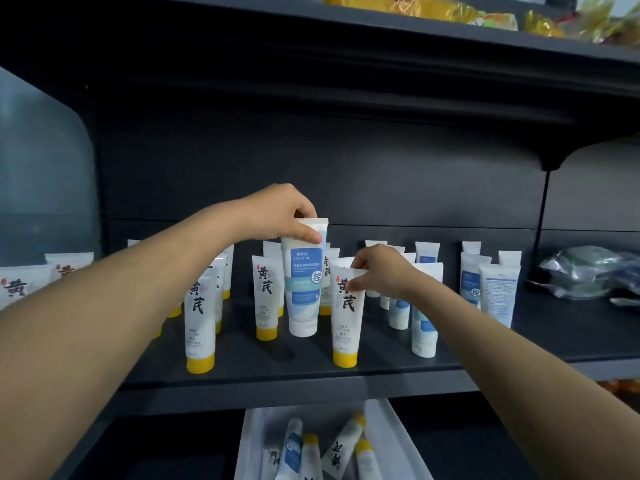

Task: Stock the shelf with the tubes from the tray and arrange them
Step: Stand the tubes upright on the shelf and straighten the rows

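Observation:
My left hand (280,216) pinches the top of a white-and-blue tube (304,289) that stands cap-down among yellow-capped tubes on the dark shelf (571,327). Just to its right, my right hand (381,271) pinches the crimped top of a white tube with a yellow cap (344,327), which stands near the shelf's front edge. More yellow-capped tubes (200,323) stand to the left, and white-and-blue tubes (495,296) stand to the right. Below the shelf, a clear tray (391,438) holds several loose tubes (343,445) lying flat.
A crumpled plastic-wrapped bundle (588,271) lies at the shelf's right end beside a black upright bracket (542,230). Yellow packets (450,8) fill the shelf above. At the far left, more tubes (20,285) stand beside my left forearm.

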Demonstrator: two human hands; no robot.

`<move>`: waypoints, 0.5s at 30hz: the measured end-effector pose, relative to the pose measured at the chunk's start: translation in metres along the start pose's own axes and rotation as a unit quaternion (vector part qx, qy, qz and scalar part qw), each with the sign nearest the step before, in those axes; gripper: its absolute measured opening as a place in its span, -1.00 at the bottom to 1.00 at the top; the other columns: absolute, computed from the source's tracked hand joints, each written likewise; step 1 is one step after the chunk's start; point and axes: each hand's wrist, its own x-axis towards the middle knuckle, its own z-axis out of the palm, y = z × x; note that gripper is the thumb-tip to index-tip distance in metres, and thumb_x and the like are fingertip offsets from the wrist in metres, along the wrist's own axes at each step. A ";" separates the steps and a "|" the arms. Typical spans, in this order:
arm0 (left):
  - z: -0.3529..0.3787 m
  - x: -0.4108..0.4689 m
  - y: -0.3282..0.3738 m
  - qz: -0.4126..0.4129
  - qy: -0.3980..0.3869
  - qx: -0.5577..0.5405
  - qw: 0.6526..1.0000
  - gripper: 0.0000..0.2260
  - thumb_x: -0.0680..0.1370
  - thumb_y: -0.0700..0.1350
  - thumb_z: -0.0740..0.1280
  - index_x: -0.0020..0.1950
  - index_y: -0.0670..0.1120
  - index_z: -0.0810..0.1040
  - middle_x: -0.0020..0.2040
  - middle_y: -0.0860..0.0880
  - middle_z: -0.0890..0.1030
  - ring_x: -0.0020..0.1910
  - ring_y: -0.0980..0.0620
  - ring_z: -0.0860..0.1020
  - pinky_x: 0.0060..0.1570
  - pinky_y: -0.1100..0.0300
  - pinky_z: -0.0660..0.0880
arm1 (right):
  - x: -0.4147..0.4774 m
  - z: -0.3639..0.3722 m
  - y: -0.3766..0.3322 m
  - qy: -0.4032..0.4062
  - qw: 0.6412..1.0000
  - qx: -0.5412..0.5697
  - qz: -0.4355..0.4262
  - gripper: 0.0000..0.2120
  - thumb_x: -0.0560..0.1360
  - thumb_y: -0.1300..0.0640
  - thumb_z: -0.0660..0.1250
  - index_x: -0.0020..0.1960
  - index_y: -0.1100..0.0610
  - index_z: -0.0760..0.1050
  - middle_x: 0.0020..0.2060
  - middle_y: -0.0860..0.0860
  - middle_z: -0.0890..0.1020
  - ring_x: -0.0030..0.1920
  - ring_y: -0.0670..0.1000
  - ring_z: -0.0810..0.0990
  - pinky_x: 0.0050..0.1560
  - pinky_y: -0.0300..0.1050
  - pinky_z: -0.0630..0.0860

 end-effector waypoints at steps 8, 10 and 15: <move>0.005 0.006 -0.002 0.011 -0.015 0.016 1.000 -0.82 0.44 -0.03 0.43 -0.06 -0.11 0.64 -0.11 -0.05 0.67 -0.07 -0.04 0.62 -0.03 0.02 0.54 | 0.002 0.004 0.001 0.005 1.000 -0.019 -0.017 -0.72 0.38 0.09 0.47 0.03 0.15 0.52 -0.15 -0.01 0.56 -0.14 0.00 0.52 -0.27 -0.21 0.41; 0.005 0.007 -0.003 0.014 -0.019 0.016 1.000 -0.82 0.44 -0.02 0.42 -0.07 -0.11 0.64 -0.11 -0.05 0.67 -0.07 -0.04 0.62 -0.03 0.01 0.55 | 0.002 0.002 0.001 -0.012 0.999 -0.026 -0.018 -0.70 0.38 0.10 0.47 0.06 0.16 0.52 -0.09 0.01 0.58 -0.11 0.00 0.52 -0.23 -0.23 0.45; 0.003 0.006 -0.003 0.021 -0.022 0.015 0.999 -0.89 0.43 -0.01 0.43 -0.16 -0.04 0.61 -0.18 0.03 0.64 -0.13 0.01 0.60 -0.09 0.06 0.54 | 0.000 0.000 -0.005 -0.047 0.995 -0.088 -0.016 -0.61 0.39 0.08 0.46 0.17 0.17 0.51 0.09 0.07 0.60 -0.07 -0.01 0.48 -0.05 -0.15 0.44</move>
